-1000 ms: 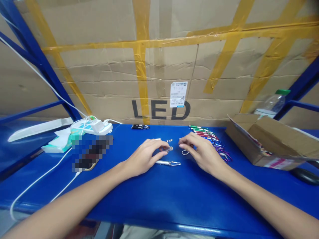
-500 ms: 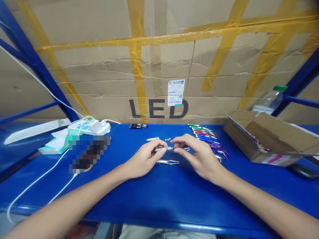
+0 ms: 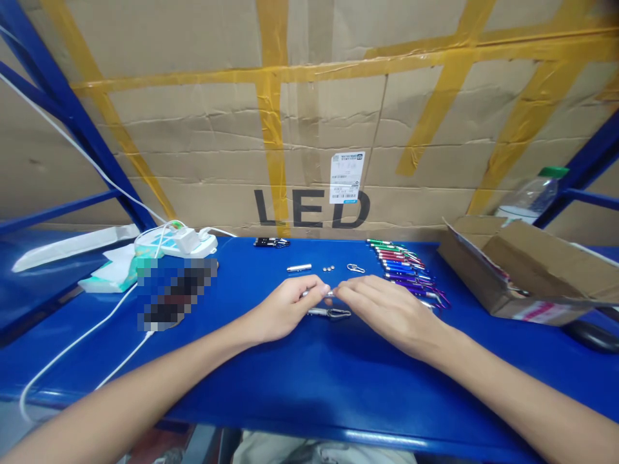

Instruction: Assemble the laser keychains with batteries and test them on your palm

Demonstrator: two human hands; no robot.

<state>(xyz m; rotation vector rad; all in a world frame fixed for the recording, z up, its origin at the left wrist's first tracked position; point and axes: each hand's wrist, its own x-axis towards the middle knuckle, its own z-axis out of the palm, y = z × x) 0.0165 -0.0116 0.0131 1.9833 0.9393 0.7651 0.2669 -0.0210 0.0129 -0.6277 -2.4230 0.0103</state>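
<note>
My left hand (image 3: 285,309) is closed, pinching a slim silver tube (image 3: 331,294) that looks like the barrel of a small keychain flashlight; the fingers cover most of it. My right hand (image 3: 396,312) closes its fingertips on the tube's right end. Just below them on the blue table lies a silver keychain flashlight (image 3: 319,312) with a carabiner clip. Beyond the hands are a loose silver tube (image 3: 299,268), several button cells (image 3: 329,269) and a silver carabiner clip (image 3: 356,268).
Rows of coloured keychain flashlights (image 3: 401,264) lie at right, and black ones (image 3: 271,243) at the back. An open cardboard box (image 3: 541,309) and a black mouse (image 3: 590,336) stand far right. At left are a power strip (image 3: 203,243), tissues (image 3: 109,274) and a blurred-out object (image 3: 178,296).
My right hand has turned palm-down and lowered, its fingers drawing together over the tube's end. The carabiner clip behind it has come into full view. The view has shifted slightly.
</note>
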